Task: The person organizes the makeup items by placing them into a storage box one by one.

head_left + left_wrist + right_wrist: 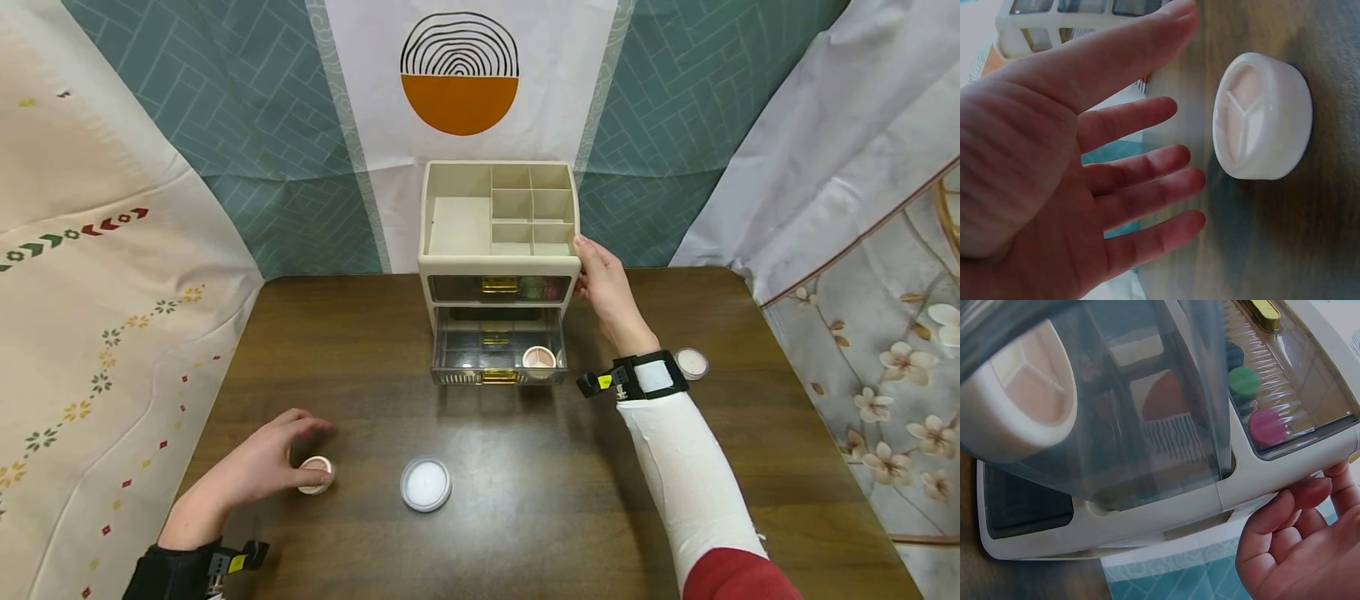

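Observation:
A cream organizer (459, 265) stands at the table's back with its lower clear drawer (465, 354) pulled out. Inside that drawer, near its right front corner, sits a round three-part compact (539, 358) (1041, 381). My right hand (611, 296) (1310, 550) grips the organizer's right side with bent fingers. At the left, my left hand (258, 467) (1041, 169) spreads its fingers beside a second three-part compact (316, 475) (1279, 119) on the table. The left wrist view shows a gap between the fingers and this compact; the palm is bare.
A round white-topped container (426, 484) lies at the table's front middle, and another (692, 363) lies beyond my right wrist. The organizer's closed upper drawer (457, 289) holds green and pink items (1266, 427). Patterned cloths (300, 150) hang behind and at both sides.

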The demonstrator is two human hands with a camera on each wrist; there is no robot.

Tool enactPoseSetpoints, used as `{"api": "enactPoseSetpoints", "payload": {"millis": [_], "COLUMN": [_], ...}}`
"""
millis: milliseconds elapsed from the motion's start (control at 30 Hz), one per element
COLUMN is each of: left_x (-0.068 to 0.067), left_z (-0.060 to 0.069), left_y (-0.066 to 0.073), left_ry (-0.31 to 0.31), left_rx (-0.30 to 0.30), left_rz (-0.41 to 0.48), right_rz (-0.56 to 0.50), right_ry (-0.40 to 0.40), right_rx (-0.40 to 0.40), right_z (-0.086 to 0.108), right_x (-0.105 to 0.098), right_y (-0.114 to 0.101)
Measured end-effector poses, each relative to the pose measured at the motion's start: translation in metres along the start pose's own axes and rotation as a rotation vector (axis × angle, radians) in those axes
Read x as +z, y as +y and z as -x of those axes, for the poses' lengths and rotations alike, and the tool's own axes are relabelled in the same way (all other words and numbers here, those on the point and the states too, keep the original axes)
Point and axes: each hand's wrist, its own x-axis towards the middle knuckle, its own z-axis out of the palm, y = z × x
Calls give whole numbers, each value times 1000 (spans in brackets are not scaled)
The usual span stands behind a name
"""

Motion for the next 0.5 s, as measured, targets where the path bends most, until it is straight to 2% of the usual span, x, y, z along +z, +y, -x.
{"api": "enactPoseSetpoints", "payload": {"millis": [233,500], "left_x": [10,16], "left_z": [10,14], "left_y": [-7,-14], "left_ry": [-37,-10], "left_rx": [44,93], "left_rz": [9,13], "right_rz": [12,8], "right_ry": [-3,5], "right_rx": [0,5], "right_z": [0,0], "right_x": [1,-1], "right_y": [1,0]}}
